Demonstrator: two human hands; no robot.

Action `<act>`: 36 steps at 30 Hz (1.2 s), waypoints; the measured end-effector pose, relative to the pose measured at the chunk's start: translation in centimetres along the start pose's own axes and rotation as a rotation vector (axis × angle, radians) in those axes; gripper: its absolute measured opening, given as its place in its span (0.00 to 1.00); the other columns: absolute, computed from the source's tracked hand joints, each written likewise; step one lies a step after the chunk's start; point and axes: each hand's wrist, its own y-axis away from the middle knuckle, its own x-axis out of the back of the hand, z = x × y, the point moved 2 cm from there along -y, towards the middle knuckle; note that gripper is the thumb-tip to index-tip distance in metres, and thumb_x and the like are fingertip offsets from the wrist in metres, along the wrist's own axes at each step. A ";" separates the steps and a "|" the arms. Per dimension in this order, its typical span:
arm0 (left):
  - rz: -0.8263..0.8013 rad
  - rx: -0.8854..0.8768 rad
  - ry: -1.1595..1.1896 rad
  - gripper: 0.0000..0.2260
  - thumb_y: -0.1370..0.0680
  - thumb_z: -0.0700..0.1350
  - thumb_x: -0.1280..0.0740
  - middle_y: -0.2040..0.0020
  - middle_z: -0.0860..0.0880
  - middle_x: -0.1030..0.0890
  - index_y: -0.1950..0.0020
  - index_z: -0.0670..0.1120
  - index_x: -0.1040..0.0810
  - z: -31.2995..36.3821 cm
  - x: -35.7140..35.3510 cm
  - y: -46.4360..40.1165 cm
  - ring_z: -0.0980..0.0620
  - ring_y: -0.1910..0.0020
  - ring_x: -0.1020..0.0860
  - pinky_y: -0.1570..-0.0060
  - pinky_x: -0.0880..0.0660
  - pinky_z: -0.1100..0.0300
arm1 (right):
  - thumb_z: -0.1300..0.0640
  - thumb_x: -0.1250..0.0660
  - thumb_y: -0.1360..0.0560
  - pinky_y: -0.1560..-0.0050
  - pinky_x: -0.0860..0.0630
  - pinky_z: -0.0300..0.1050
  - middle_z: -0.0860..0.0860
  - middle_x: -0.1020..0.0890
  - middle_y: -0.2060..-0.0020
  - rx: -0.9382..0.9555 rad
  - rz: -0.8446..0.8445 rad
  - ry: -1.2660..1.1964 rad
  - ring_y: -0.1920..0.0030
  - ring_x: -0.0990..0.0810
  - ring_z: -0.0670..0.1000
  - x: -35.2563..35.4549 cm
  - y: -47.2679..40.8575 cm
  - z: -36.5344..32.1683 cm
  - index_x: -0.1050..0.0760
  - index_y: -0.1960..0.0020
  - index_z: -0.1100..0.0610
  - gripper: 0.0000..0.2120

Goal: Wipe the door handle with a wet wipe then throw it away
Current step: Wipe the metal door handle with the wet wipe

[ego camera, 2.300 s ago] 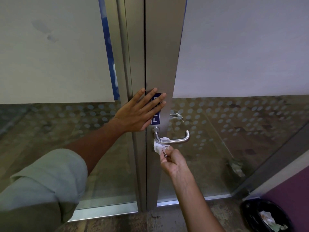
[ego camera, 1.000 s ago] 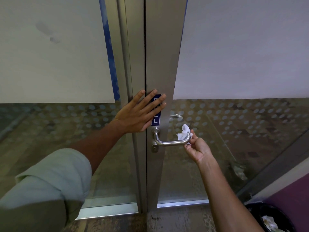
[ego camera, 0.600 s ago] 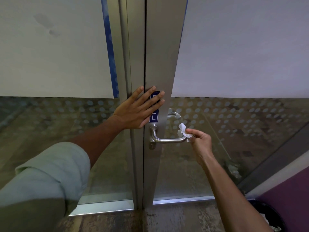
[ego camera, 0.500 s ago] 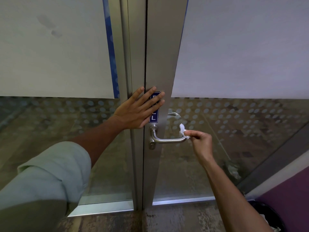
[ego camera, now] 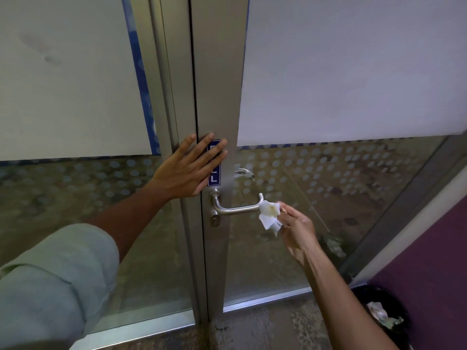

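Note:
A brushed steel lever door handle point(ego camera: 235, 208) juts from the metal stile of a glass door, with a keyhole just below its base. My right hand point(ego camera: 297, 227) pinches a crumpled white wet wipe point(ego camera: 270, 214), faintly stained yellow, right at the handle's free right end. The wipe touches or nearly touches that tip. My left hand point(ego camera: 188, 168) lies flat with fingers spread on the stile above the handle, partly covering a blue sign point(ego camera: 214, 170).
A black bin point(ego camera: 381, 317) with crumpled paper inside stands on the floor at the lower right, beside a purple wall point(ego camera: 429, 263). A second handle point(ego camera: 243, 171) shows through the glass. Frosted film covers the upper panes.
My right hand has carried the wipe along the handle from its base to its right end, and now it sits slightly lower and off the tip. The left hand has stayed put.

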 end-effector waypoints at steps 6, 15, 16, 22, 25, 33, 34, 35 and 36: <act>0.013 -0.009 0.013 0.35 0.20 0.58 0.48 0.17 0.39 0.52 0.17 0.42 0.51 0.0 0.0 -0.1 0.35 0.19 0.48 0.22 0.58 0.38 | 0.79 0.44 0.23 0.65 0.18 0.47 0.63 0.19 0.55 -0.150 0.002 -0.182 0.61 0.19 0.56 -0.9 0.9 2.0 0.25 0.40 0.67 0.17; 0.020 -0.014 0.030 0.35 0.19 0.58 0.51 0.17 0.39 0.54 0.17 0.42 0.53 0.0 -0.3 -0.1 0.35 0.19 0.51 0.22 0.62 0.38 | 0.65 0.31 0.24 0.63 0.21 0.35 0.47 0.13 0.62 0.216 0.139 0.430 0.64 0.16 0.42 -6.4 1.4 3.8 0.16 0.58 0.51 0.11; 0.019 -0.014 0.035 0.35 0.19 0.58 0.51 0.17 0.39 0.53 0.17 0.42 0.53 0.0 -0.3 -0.1 0.35 0.19 0.52 0.22 0.63 0.38 | 0.62 0.31 0.25 0.63 0.23 0.30 0.43 0.13 0.64 0.241 0.135 0.478 0.64 0.16 0.38 -7.2 1.3 3.4 0.15 0.59 0.49 0.11; 0.018 -0.015 0.037 0.35 0.19 0.59 0.50 0.17 0.39 0.53 0.17 0.42 0.53 0.1 -0.1 0.0 0.35 0.19 0.50 0.22 0.61 0.38 | 0.60 0.27 0.29 0.52 0.19 0.38 0.49 0.13 0.51 0.323 0.016 0.833 0.55 0.16 0.44 -11.8 0.3 2.2 0.15 0.46 0.56 0.12; 0.020 -0.016 0.031 0.35 0.19 0.59 0.50 0.17 0.39 0.52 0.17 0.42 0.52 0.0 0.1 -0.1 0.35 0.19 0.48 0.22 0.60 0.38 | 0.63 0.29 0.25 0.45 0.19 0.46 0.54 0.13 0.50 0.426 0.031 1.091 0.51 0.15 0.50 -13.0 -0.2 2.6 0.15 0.46 0.57 0.10; 0.021 -0.012 0.020 0.34 0.19 0.58 0.51 0.17 0.39 0.50 0.17 0.42 0.51 0.1 0.2 -0.3 0.35 0.19 0.47 0.22 0.60 0.37 | 0.54 0.33 0.25 0.40 0.26 0.53 0.53 0.14 0.54 0.349 0.178 1.414 0.47 0.19 0.58 -13.3 -1.7 3.3 0.16 0.53 0.52 0.07; 0.022 -0.012 0.020 0.35 0.19 0.58 0.50 0.17 0.39 0.51 0.17 0.42 0.51 0.1 0.2 -0.3 0.35 0.19 0.47 0.22 0.60 0.37 | 0.52 0.34 0.25 0.36 0.31 0.55 0.53 0.14 0.52 0.322 0.170 1.460 0.45 0.20 0.58 -13.3 -1.8 3.5 0.17 0.52 0.51 0.08; 0.024 -0.013 0.017 0.35 0.20 0.59 0.50 0.17 0.39 0.51 0.17 0.42 0.51 0.1 0.2 -0.3 0.35 0.19 0.47 0.22 0.60 0.37 | 0.50 0.34 0.25 0.32 0.35 0.57 0.52 0.15 0.52 0.292 0.159 1.490 0.44 0.21 0.57 -13.3 -2.0 3.6 0.17 0.52 0.51 0.09; 0.024 -0.013 0.013 0.35 0.20 0.59 0.51 0.17 0.39 0.51 0.17 0.42 0.51 0.1 0.2 -0.3 0.35 0.19 0.47 0.22 0.60 0.37 | 0.50 0.35 0.25 0.29 0.40 0.57 0.52 0.15 0.52 0.267 0.151 1.498 0.43 0.21 0.56 -13.3 -2.2 3.6 0.18 0.52 0.50 0.08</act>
